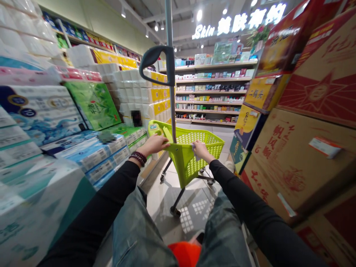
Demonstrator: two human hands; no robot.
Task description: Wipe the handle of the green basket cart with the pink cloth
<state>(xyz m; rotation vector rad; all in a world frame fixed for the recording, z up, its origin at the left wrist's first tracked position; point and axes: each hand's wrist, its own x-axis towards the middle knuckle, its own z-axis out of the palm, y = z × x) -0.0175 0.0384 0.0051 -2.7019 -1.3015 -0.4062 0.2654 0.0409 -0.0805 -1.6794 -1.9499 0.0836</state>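
Note:
A lime-green shopping cart (183, 163) with a perforated basket stands on wheels straight in front of me. My left hand (156, 144), with a beaded bracelet (138, 158) at the wrist, is closed over the basket's near left rim. On the near right rim rests my right hand (200, 150), its fingers wrapped round a crumpled pale cloth or tissue (194, 147) pressed to the rim. A grey pole (171, 107) rises from the cart between my hands and carries a dark grey loop handle (157, 66). The basket's bottom is mostly hidden.
Stacked tissue packs (101, 148) line the left side of the aisle. Tall cardboard cartons (294, 148) rise close on the right. Shelves of small boxed goods (211, 89) stand across the far end. Pale floor (164, 200) lies under the cart.

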